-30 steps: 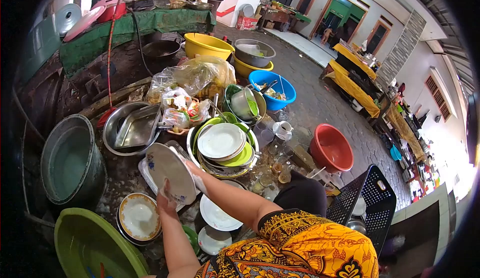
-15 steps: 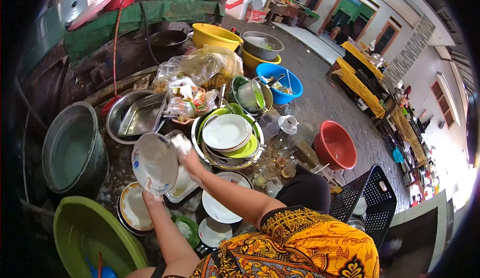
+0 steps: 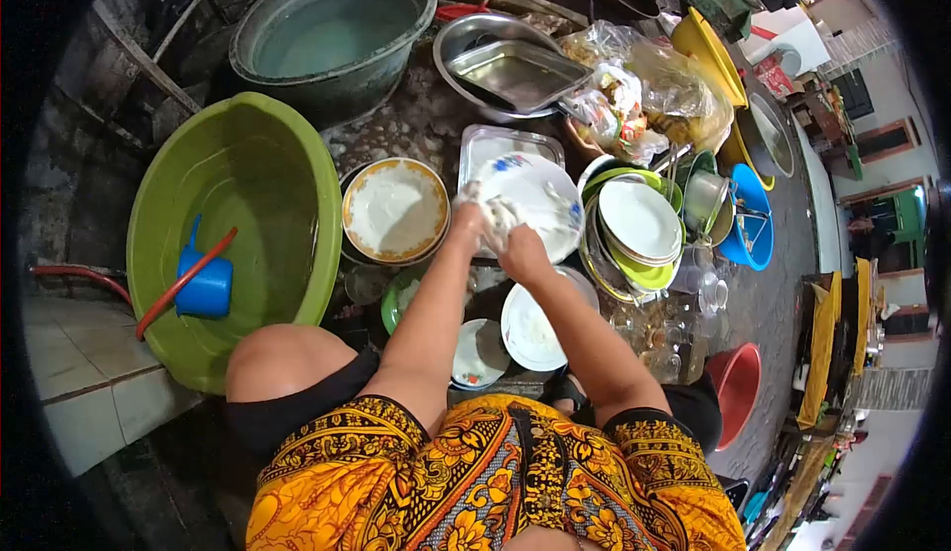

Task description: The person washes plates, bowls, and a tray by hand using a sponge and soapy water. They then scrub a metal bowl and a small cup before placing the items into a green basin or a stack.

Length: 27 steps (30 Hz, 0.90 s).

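My left hand (image 3: 468, 222) is clamped on the near left rim of the flowered plate (image 3: 540, 194), which I hold over the silver tray (image 3: 487, 145). My right hand (image 3: 519, 248) is against the plate's near side, in white suds (image 3: 501, 216); it seems bunched around something soapy, but the foam hides my fingers, so I can't tell how closed they are. The orange-rimmed plate (image 3: 396, 209) sits to my left, beside the green tub (image 3: 233, 234); the stacked dishes (image 3: 640, 219) are to my right.
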{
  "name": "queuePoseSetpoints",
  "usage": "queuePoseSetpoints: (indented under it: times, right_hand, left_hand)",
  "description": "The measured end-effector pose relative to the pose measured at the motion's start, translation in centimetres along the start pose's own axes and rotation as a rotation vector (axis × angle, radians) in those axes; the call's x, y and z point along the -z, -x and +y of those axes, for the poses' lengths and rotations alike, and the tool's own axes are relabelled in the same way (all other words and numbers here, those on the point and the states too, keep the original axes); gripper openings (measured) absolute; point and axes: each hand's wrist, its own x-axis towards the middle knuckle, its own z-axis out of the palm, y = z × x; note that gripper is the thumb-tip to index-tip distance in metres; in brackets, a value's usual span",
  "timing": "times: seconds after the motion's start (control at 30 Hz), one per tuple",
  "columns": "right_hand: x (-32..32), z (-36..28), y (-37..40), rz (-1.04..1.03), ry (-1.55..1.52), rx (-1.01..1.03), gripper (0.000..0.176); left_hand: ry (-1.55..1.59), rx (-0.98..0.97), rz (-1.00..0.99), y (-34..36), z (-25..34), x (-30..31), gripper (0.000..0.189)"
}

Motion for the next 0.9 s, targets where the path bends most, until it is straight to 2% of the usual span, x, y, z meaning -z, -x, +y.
queuePoseSetpoints:
  times: [0.03, 0.07, 0.1, 0.17, 0.2, 0.3, 0.33, 0.37, 0.4, 0.43, 0.47, 0.5, 0.53, 0.57, 0.6, 0.63, 0.7, 0.73, 0.77, 0.8, 0.9]
  right_hand:
    - [0.5, 0.5, 0.8, -0.11, 0.031, 0.003, 0.02]
    - [1.1, 1.8, 0.7, -0.104, 0.085, 0.008, 0.015]
    - [2.5, 2.5, 0.1, -0.166, 0.186, -0.103, 0.015]
    - [3.1, 4.0, -1.2, 0.0, 0.249, -0.24, 0.016]
    - [2.9, 4.2, -1.8, 0.001, 0.245, -0.244, 0.016]
    - [1.2, 1.8, -2.5, 0.043, 0.128, -0.068, 0.019]
    - [0.8, 0.3, -1.9, -0.005, 0.142, 0.014, 0.021]
    - [0.6, -0.9, -1.3, -0.003, -0.06, -0.025, 0.022]
    - [0.9, -1.2, -0.7, -0.158, 0.008, 0.101, 0.024]
    - [0.7, -1.6, 0.3, -0.137, -0.047, 0.032, 0.028]
    - [1.2, -1.3, 0.7, -0.202, -0.001, 0.086, 0.028]
    - [2.4, -1.4, 1.1, -0.267, 0.043, 0.14, 0.03]
    - [3.9, -1.5, 1.4, -0.239, 0.046, 0.186, 0.032]
    - [5.7, -1.6, 1.4, -0.208, 0.048, 0.231, 0.035]
    - [4.1, 1.1, 1.0, -0.237, 0.157, 0.238, 0.037]
    - [6.0, 1.5, 1.3, -0.21, 0.172, 0.261, 0.036]
    - [6.7, 5.0, 1.1, -0.306, 0.311, 0.155, 0.034]
    - [11.1, 3.5, 2.0, -0.206, 0.322, 0.17, 0.023]
    - [12.9, 4.0, 2.2, -0.269, 0.398, 0.015, 0.023]
    - [14.3, 5.5, 2.6, -0.188, 0.327, 0.097, 0.021]
    - [19.7, 7.5, 3.8, -0.219, 0.242, -0.288, 0.027]
  left_hand:
    - [0.094, -0.01, 0.033, -1.8, -1.1, 0.8, 0.032]
    - [0.145, -0.017, -0.071, -4.0, -1.8, 2.0, 0.032]
    - [0.197, -0.024, -0.173, -4.5, -1.8, 2.4, 0.032]
    - [0.122, -0.049, -0.202, -3.8, -1.5, 1.7, 0.033]
    - [0.048, -0.083, -0.22, -3.0, -0.8, 1.5, 0.034]
    - [-0.058, -0.072, -0.212, -0.5, -0.7, -0.6, 0.033]
    - [-0.005, -0.024, -0.11, -0.9, -1.9, -0.8, 0.031]
    - [-0.106, -0.064, -0.085, -0.7, -1.6, -0.5, 0.033]
    - [0.163, -0.035, -0.191, -2.9, -3.2, 1.0, 0.034]
    - [0.433, -0.001, -0.296, -5.2, -4.9, 2.5, 0.035]
    - [0.447, 0.046, -0.16, -5.0, -3.8, 3.0, 0.03]
    - [0.306, -0.069, -0.091, -4.9, -3.0, 3.7, 0.035]
    - [0.426, -0.108, -0.042, -4.7, -2.3, 4.0, 0.036]
    - [0.411, -0.143, 0.112, -5.4, -2.0, 4.5, 0.036]
    - [0.419, -0.252, 0.203, -6.7, -2.4, 5.5, 0.034]
    - [0.429, -0.361, 0.289, -7.8, -2.6, 6.4, 0.033]
    - [0.465, -0.323, 0.485, -7.8, -1.7, 7.5, 0.03]
    - [0.505, -0.282, 0.519, -3.8, 1.2, 5.7, 0.031]
    - [0.541, -0.239, 0.555, 0.5, 3.9, 4.2, 0.033]
    - [0.542, -0.228, 0.535, 0.6, 3.7, 4.8, 0.033]
    - [1.794, -0.424, 0.6, -0.7, 1.9, 7.9, 0.034]
